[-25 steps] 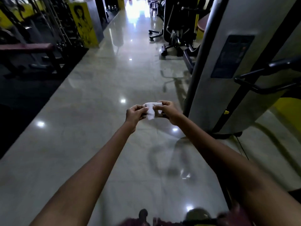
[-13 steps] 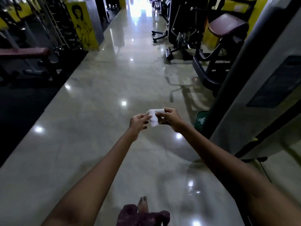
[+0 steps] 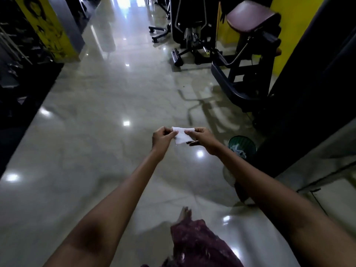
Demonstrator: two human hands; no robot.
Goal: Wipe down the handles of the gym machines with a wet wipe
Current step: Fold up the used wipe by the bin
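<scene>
A small white wet wipe (image 3: 181,137) is stretched between both hands at arm's length over the glossy floor. My left hand (image 3: 161,138) pinches its left edge and my right hand (image 3: 204,139) pinches its right edge. A gym machine with a maroon padded seat (image 3: 250,21) and dark frame stands ahead on the right. No machine handle is within reach of either hand.
A green waste bin (image 3: 243,146) with crumpled wipes sits on the floor just right of my right hand, beside a tall dark machine housing (image 3: 317,89). A yellow pillar (image 3: 48,29) and weight racks (image 3: 15,54) line the left. My bare foot (image 3: 185,212) shows below.
The view has moved forward along the aisle; the grey machine panel slid off to the right and the padded machine and green bin came into view. Both hands keep holding the wipe.
</scene>
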